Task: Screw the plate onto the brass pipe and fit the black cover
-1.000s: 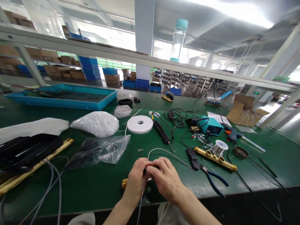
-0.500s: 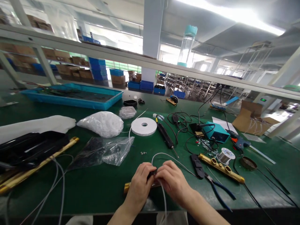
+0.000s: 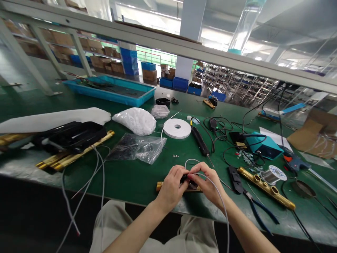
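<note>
- We take the roll point(image 3: 177, 133) as landmark; left and right are as we face the bench point(image 3: 126, 179).
- Our left hand point(image 3: 171, 186): nearer to us than the roll; fingers curled nearly closed, gripping a black part point(image 3: 184, 178).
- Our right hand point(image 3: 210, 182): nearer than the roll and slightly right of it; thumb and forefinger pinched together on the cable point(image 3: 223, 203), beside the black part. We cannot tell whether the cable enters the part.
- Cable: directed from the fingertips over our right wrist, then down past the bench edge.
- Front tube point(image 3: 159, 186): brass, nearer than the roll, under our hands and partly hidden by them. We cannot tell whether the black part is fixed to it.
- Screws point(image 3: 176, 156): on the bench, between the roll and our hands.
- Driver point(image 3: 200, 140): just right of the roll, tip towards us.
- Pliers point(image 3: 263, 213): right of the roll and nearer to us, handles spread.
- Side tube point(image 3: 265, 188): brass, right of the roll and nearer to us, beyond the pliers.
- Solder point(image 3: 273, 174): on a spool, right of the roll, just behind the side tube.
- Clear bag point(image 3: 137, 147): left of the roll and nearer to us, lying flat.
</note>
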A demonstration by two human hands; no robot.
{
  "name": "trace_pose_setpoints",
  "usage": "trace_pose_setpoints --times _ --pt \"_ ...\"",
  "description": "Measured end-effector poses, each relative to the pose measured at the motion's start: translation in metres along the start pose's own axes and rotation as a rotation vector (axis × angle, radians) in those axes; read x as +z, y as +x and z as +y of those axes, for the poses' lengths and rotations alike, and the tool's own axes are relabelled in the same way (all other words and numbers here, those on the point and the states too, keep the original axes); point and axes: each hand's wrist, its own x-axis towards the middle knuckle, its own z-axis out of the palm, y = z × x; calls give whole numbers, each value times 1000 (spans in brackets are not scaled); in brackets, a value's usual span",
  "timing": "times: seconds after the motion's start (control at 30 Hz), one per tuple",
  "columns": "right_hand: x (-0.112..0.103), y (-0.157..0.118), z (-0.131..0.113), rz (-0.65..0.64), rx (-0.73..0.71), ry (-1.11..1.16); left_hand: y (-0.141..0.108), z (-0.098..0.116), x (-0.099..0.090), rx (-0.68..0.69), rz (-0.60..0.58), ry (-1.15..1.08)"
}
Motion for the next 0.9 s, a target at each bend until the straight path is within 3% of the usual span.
trace_pose_setpoints --times 0.23,0.43,0.9 --pt "-1 1 -4 -21 -58 -19 2 3 -1 -22 -12 -5" --pt "0 -1 3 41 152 105 2 2 -1 -39 -1 3" --pt "-9 -3 -1 -41 73 226 0 3 -1 -32 -6 7"
